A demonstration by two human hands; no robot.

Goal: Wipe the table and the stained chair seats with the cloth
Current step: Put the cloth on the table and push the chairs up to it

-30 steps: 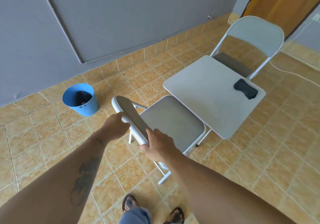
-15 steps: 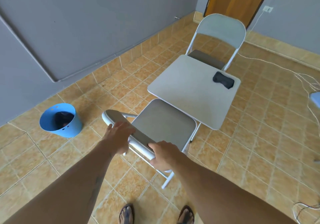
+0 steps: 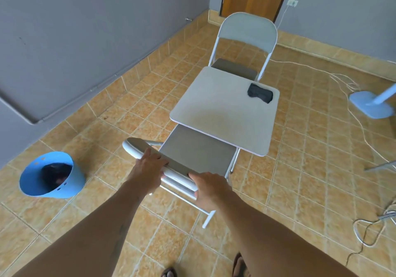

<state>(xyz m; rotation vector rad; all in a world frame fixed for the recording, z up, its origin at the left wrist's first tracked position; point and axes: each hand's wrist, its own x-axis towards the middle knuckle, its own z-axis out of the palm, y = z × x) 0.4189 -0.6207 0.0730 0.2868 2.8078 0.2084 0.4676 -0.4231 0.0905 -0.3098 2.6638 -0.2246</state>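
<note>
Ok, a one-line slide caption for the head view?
Both hands grip the near folding chair's backrest at the table; the cloth lies untouched on its far corner.

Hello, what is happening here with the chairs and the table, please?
A person holds the backrest of the near chair with both hands, left hand and right hand; its seat sits partly under the table. The dark cloth lies on the table's far corner, in nobody's hand. A second chair stands beyond the table, and a blue bucket sits on the floor.
</note>
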